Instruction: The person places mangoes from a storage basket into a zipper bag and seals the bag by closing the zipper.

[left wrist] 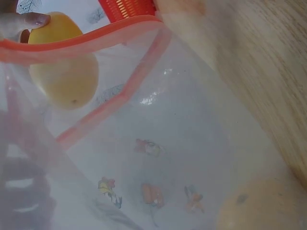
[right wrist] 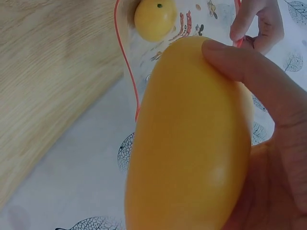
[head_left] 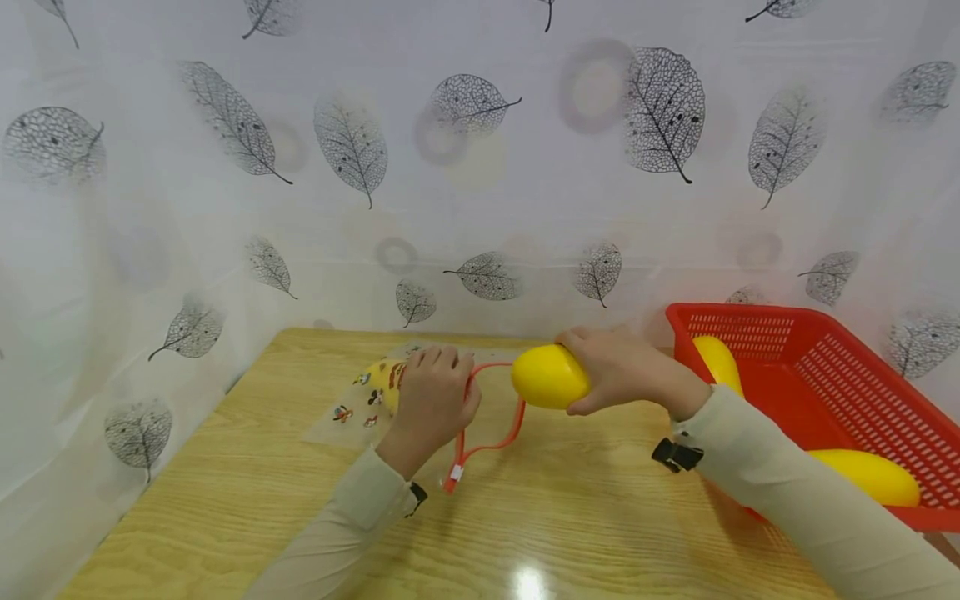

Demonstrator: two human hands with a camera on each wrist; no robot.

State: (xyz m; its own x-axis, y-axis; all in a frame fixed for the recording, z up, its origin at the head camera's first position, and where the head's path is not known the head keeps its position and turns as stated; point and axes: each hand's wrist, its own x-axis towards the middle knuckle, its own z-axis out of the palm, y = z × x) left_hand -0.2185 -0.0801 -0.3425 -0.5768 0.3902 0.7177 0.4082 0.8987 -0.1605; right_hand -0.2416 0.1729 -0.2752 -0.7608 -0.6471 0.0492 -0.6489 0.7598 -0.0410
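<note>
My left hand (head_left: 437,398) grips the orange-red zip edge of a clear plastic bag (head_left: 330,428) printed with small cartoon figures. The bag's mouth stands open toward the right, its zip edge (head_left: 517,421) forming a loop. In my right hand (head_left: 617,371) is a smooth yellow mango (head_left: 550,377), held just at the right side of that mouth. The right wrist view shows the thumb along the held mango (right wrist: 192,134). Another yellow fruit (right wrist: 156,19) with a dark stem spot lies inside the bag, partly hidden by my left hand in the head view.
A red plastic basket (head_left: 806,333) stands at the right of the wooden table (head_left: 570,517), with yellow fruits (head_left: 870,475) inside; my right forearm crosses its near-left side. A white curtain (head_left: 495,208) with leaf prints hangs behind the table and along its left side.
</note>
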